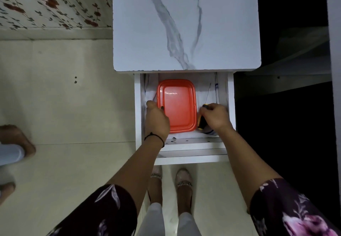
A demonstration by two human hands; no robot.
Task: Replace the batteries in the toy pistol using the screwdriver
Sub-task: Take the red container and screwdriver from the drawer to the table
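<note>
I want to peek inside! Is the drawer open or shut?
Open: the drawer sticks out below the tabletop, orange tray showing inside.

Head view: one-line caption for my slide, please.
Over an open drawer, the left hand grips the orange tray by its rim while the right hand holds the screwdriver beside it.

No readable text anywhere, nothing to log. The orange tray (pixel 176 104) in the drawer (pixel 137 106) has a plain surface with no label or brand. The screwdriver (pixel 201 120) lies just right of the tray; any marking on its yellow-and-black handle is too small to tell. The marble-pattern top (pixel 184 23) behind the tray shows grey veins only, no print.
</note>
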